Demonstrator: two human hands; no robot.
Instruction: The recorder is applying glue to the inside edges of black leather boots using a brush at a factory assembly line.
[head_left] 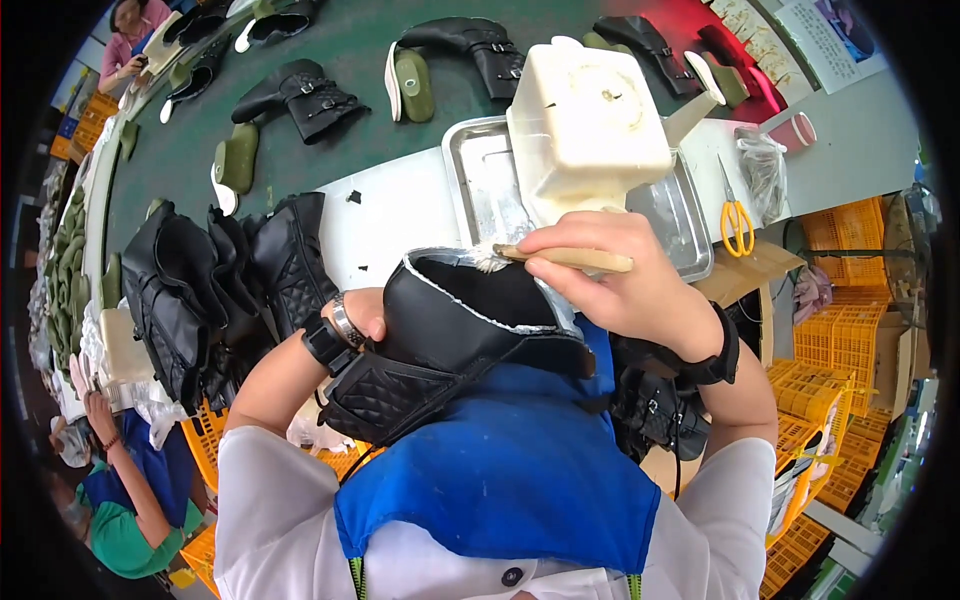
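Belt: a dark green conveyor belt [330, 60] runs across the far side, carrying black boots [305, 95] and green insoles [238, 158].
Tabletop: a white tabletop [395, 215] adjoins the belt's near edge.
Crates: yellow plastic crates [850, 225] are stacked at the right.
Light: a red glow [690, 20] falls on the belt's far right end.
Wall: a paper sheet [830, 35] hangs at the upper right.

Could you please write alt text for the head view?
A person's right hand strokes a wooden-handled brush along the pale edge of a black boot upper that the left hand steadies from inside. Beyond stand a metal tray and a cream plastic container.
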